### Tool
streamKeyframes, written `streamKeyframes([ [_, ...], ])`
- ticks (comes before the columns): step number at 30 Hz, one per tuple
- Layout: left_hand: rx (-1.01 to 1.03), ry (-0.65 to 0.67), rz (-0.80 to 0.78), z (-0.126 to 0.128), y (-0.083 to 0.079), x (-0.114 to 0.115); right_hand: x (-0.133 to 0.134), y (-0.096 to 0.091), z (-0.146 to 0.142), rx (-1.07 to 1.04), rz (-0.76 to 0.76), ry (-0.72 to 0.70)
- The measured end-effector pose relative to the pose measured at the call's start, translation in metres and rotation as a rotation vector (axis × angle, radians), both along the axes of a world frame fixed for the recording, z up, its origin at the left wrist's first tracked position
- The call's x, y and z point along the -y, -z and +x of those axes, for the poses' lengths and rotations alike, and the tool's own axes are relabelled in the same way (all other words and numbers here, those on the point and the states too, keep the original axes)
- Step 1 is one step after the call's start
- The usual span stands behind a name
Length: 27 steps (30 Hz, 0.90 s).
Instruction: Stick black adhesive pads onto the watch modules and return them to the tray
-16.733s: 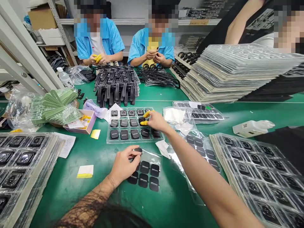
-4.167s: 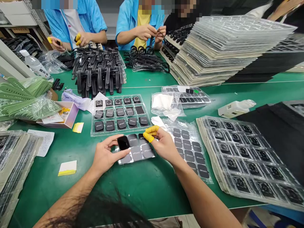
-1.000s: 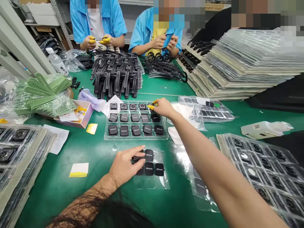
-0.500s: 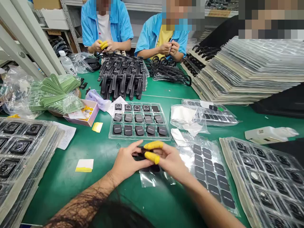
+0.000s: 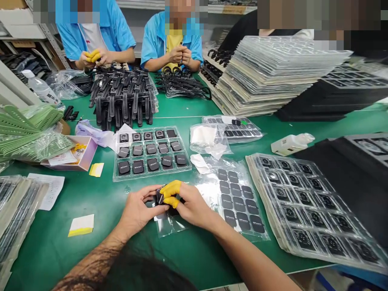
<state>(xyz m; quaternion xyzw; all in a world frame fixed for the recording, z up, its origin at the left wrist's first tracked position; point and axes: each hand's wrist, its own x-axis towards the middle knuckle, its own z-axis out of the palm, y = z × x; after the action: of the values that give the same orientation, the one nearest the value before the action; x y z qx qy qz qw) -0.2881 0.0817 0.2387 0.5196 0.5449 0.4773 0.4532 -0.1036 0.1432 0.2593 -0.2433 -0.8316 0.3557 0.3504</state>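
Observation:
My left hand (image 5: 136, 208) is closed around the edge of a small black watch case (image 5: 159, 197), held over the green table. My right hand (image 5: 190, 202), with yellow finger cots on two fingertips, pinches the same watch case from the other side. Below both hands lies a clear plastic film (image 5: 169, 226), partly hidden by them. Just beyond them a clear tray (image 5: 151, 174) carries watch cases, most covered by black square stickers. To the right of my right hand is a clear sheet of black square stickers (image 5: 239, 202).
Stacked trays of watch cases stand right (image 5: 303, 202) and left (image 5: 27, 214). A tall tray stack (image 5: 273, 76) and piled black watch straps (image 5: 124, 95) are farther back. A white bottle (image 5: 291, 144) lies at right. Two co-workers in blue sit opposite; green straps (image 5: 30, 129) lie left.
The view has swung to the right, so things on the table appear farther left. The watch case has turned in my fingers and more of it shows.

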Motion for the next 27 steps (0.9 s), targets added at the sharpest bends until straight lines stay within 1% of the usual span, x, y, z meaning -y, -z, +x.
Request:
streamKeyframes([
  [1, 0.016, -0.002, -0.006, 0.000, 0.000, 0.000, -0.003, -0.002, 0.004, -0.051, 0.033, 0.038],
  [2, 0.026, -0.006, -0.010, 0.001, -0.001, 0.000, -0.008, -0.003, 0.011, -0.114, 0.063, 0.105],
  [4, 0.034, -0.022, -0.020, 0.000, -0.003, -0.001, -0.017, -0.005, 0.032, -0.179, 0.139, 0.295],
  [5, 0.036, -0.031, -0.022, 0.000, -0.004, -0.001, -0.021, -0.004, 0.045, -0.143, 0.185, 0.373],
  [6, 0.041, -0.038, -0.023, 0.000, -0.005, -0.001, -0.024, -0.003, 0.059, -0.053, 0.229, 0.415],
  [8, 0.051, -0.038, -0.025, -0.001, -0.006, -0.001, -0.026, -0.001, 0.086, 0.192, 0.273, 0.383],
  [10, 0.041, -0.039, -0.020, -0.001, -0.006, -0.001, -0.025, 0.000, 0.105, 0.407, 0.287, 0.285],
  [11, 0.027, -0.043, -0.014, -0.001, -0.006, -0.001, -0.026, 0.000, 0.111, 0.471, 0.297, 0.255],
  [12, 0.013, -0.050, -0.006, -0.002, -0.005, -0.001, -0.030, -0.001, 0.113, 0.494, 0.315, 0.257],
  [14, -0.003, -0.061, 0.015, -0.002, -0.003, -0.001, -0.046, -0.003, 0.110, 0.464, 0.365, 0.331],
  [16, 0.000, -0.062, 0.033, -0.002, -0.002, -0.001, -0.073, -0.004, 0.101, 0.442, 0.426, 0.435],
  [17, 0.003, -0.059, 0.038, -0.002, -0.001, -0.001, -0.087, -0.005, 0.096, 0.474, 0.436, 0.473],
  [19, 0.004, -0.053, 0.036, -0.003, -0.001, -0.001, -0.110, -0.007, 0.089, 0.583, 0.387, 0.506],
  [20, 0.004, -0.053, 0.032, -0.003, 0.000, -0.001, -0.114, -0.010, 0.086, 0.608, 0.345, 0.518],
  [21, 0.004, -0.053, 0.031, -0.003, 0.000, -0.001, -0.113, -0.013, 0.083, 0.589, 0.303, 0.529],
  [22, 0.002, -0.055, 0.034, -0.003, 0.001, -0.001, -0.106, -0.017, 0.078, 0.524, 0.273, 0.530],
  [24, -0.005, -0.061, 0.046, -0.004, 0.004, -0.002, -0.078, -0.022, 0.061, 0.314, 0.252, 0.474],
  [25, -0.008, -0.062, 0.056, -0.004, 0.005, -0.002, -0.061, -0.023, 0.049, 0.220, 0.257, 0.406],
  [27, -0.017, -0.063, 0.084, -0.003, 0.008, -0.002, -0.031, -0.019, 0.024, 0.160, 0.309, 0.202],
])
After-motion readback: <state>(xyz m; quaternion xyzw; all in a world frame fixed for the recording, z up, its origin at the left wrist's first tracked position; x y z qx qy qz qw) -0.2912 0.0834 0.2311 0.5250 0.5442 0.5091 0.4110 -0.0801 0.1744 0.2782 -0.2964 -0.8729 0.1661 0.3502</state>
